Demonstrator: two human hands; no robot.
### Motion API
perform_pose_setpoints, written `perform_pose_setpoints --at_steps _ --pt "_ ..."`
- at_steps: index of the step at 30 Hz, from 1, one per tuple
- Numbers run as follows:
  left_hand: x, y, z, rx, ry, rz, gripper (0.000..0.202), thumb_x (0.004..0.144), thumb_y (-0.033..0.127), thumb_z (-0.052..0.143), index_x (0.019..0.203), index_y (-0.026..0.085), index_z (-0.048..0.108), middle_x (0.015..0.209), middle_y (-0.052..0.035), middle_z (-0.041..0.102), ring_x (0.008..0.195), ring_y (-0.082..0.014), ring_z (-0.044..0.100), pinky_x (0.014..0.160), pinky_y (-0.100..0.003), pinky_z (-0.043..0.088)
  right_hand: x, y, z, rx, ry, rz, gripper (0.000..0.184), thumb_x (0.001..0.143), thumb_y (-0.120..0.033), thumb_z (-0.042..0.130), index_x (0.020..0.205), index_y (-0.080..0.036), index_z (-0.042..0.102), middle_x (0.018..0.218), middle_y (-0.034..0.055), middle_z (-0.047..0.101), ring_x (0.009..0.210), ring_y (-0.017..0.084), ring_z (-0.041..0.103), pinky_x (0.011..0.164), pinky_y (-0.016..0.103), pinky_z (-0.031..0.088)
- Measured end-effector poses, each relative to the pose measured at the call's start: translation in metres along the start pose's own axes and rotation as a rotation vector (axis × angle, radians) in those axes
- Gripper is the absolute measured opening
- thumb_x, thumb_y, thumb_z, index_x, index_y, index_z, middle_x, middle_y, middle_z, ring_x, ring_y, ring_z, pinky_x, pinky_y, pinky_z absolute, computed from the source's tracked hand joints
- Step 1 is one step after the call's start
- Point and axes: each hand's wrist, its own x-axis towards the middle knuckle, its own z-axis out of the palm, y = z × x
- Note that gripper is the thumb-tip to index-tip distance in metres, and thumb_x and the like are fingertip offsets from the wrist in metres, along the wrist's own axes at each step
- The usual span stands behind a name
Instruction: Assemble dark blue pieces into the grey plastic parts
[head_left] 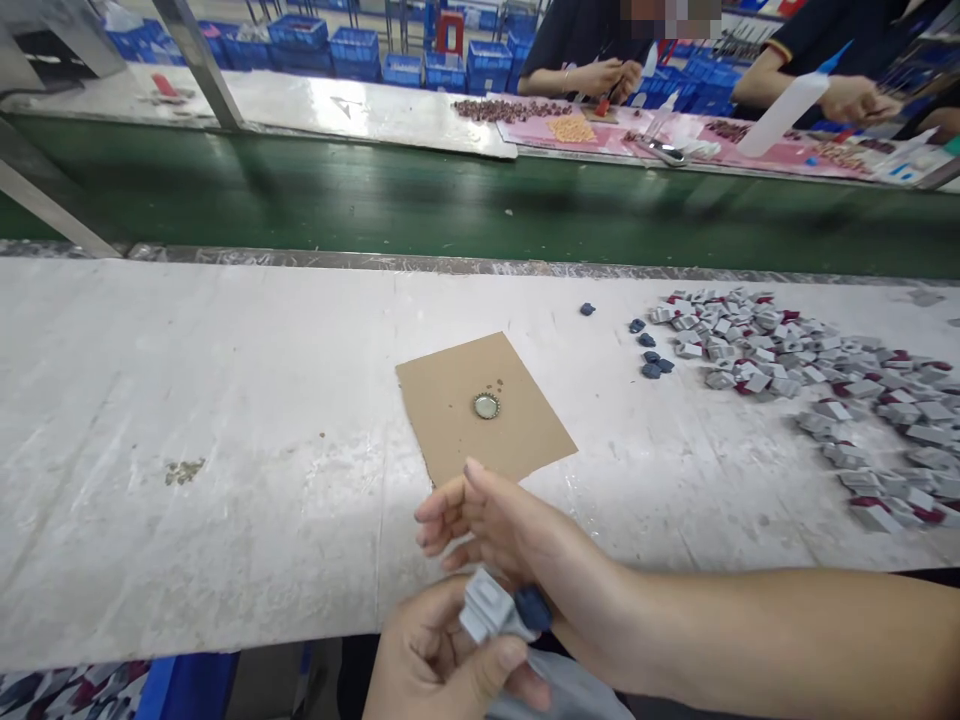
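Note:
My left hand [439,655] is closed around a small light-grey blocky plastic part [487,605] at the bottom centre. A dark blue small piece [533,607] sits at the right end of that part; whether it is joined to it I cannot tell. Just above, my right hand [517,525] reaches in from the right with fingers loosely spread, holding nothing visible. Beyond the hands, a brown cardboard square [450,400] lies on the white worktop, bearing a metal bottle cap [487,405] with its hollow side up and some brown specks.
A heap of grey and maroon parts [810,360] spreads over the right side, with several loose dark blue pieces [651,365] beside it. Behind runs a green conveyor belt [337,190]. Co-workers [592,60] sit across it. A blue bin [187,685] stands below left.

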Motion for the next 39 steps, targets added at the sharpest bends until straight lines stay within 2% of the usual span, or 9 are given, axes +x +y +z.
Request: perform_pose_setpoints --at_steps 3,5,9,14,19,23,30,34,39 --pt "0.004 0.009 0.008 -0.382 0.165 -0.262 0.03 0.055 0.045 0.08 0.064 0.018 0.071 0.06 0.0002 0.07 0.041 -0.005 0.058 0.042 -0.011 0.045 0.005 -0.015 -0.009 -0.262 0.082 -0.22 0.039 0.085 -0.053 0.042 0.082 -0.02 0.063 0.085 0.002 0.057 0.077 0.013 0.05 0.07 0.026 0.039" --pt "0.005 0.012 0.009 -0.446 0.208 -0.273 0.03 0.053 0.042 0.083 0.06 0.016 0.07 0.055 0.0006 0.068 0.039 -0.0025 0.055 0.04 -0.008 0.041 0.006 -0.019 -0.015 -0.423 0.038 -0.323 0.033 0.086 -0.047 0.045 0.079 -0.019 0.061 0.074 0.0 0.055 0.068 0.011 0.05 0.066 0.025 0.04" --pt "0.004 0.014 0.008 -0.497 0.238 -0.232 0.026 0.054 0.038 0.083 0.061 0.017 0.07 0.056 0.0013 0.068 0.04 -0.0026 0.056 0.041 -0.008 0.042 0.001 -0.021 -0.025 -0.564 -0.216 -0.315 0.028 0.085 -0.043 0.051 0.075 -0.017 0.055 0.065 -0.0008 0.057 0.059 0.011 0.054 0.059 0.026 0.042" --pt "0.003 0.016 0.009 -0.445 0.256 -0.15 0.025 0.057 0.037 0.082 0.069 0.018 0.071 0.06 0.0013 0.068 0.043 -0.0043 0.057 0.043 -0.011 0.044 -0.005 -0.028 -0.029 -0.629 -0.284 -0.302 0.024 0.082 -0.039 0.057 0.079 -0.016 0.059 0.072 0.0028 0.064 0.069 0.014 0.06 0.064 0.028 0.046" --pt "0.002 0.01 0.007 -0.317 0.266 -0.102 0.028 0.061 0.041 0.079 0.067 0.016 0.069 0.053 0.0019 0.063 0.041 -0.005 0.055 0.044 -0.013 0.041 -0.005 -0.029 -0.026 -0.532 -0.263 -0.224 0.027 0.075 -0.041 0.064 0.072 -0.016 0.054 0.06 -0.0023 0.057 0.05 0.006 0.049 0.046 0.019 0.04" --pt "0.0 0.006 0.005 -0.264 0.268 -0.088 0.029 0.066 0.044 0.074 0.067 0.016 0.066 0.057 0.0029 0.062 0.038 -0.0039 0.052 0.044 -0.015 0.037 -0.004 -0.025 -0.025 -0.495 -0.265 -0.201 0.031 0.074 -0.043 0.064 0.07 -0.016 0.05 0.054 -0.006 0.05 0.047 0.005 0.045 0.046 0.019 0.041" --pt "0.0 0.008 0.004 -0.294 0.224 -0.075 0.027 0.068 0.043 0.072 0.069 0.016 0.066 0.053 0.0049 0.055 0.036 -0.0039 0.049 0.043 -0.016 0.039 -0.001 -0.014 -0.033 -0.484 -0.33 -0.289 0.025 0.078 -0.038 0.062 0.076 -0.017 0.048 0.062 -0.0039 0.054 0.051 0.006 0.046 0.051 0.021 0.043" --pt "-0.002 0.005 0.006 -0.159 0.284 -0.045 0.029 0.07 0.045 0.07 0.07 0.017 0.065 0.039 0.0051 0.051 0.038 -0.006 0.048 0.045 -0.016 0.035 0.002 -0.008 -0.035 -0.462 -0.323 -0.321 0.025 0.079 -0.037 0.062 0.075 -0.018 0.047 0.065 -0.0034 0.056 0.049 0.005 0.043 0.046 0.019 0.038" --pt "-0.002 -0.003 0.007 -0.024 0.341 -0.041 0.034 0.073 0.05 0.065 0.079 0.016 0.065 0.04 0.0036 0.052 0.038 -0.0087 0.045 0.045 -0.02 0.034 0.006 0.002 -0.037 -0.466 -0.304 -0.354 0.022 0.081 -0.037 0.059 0.076 -0.018 0.05 0.066 -0.0021 0.059 0.053 0.007 0.051 0.048 0.02 0.039"
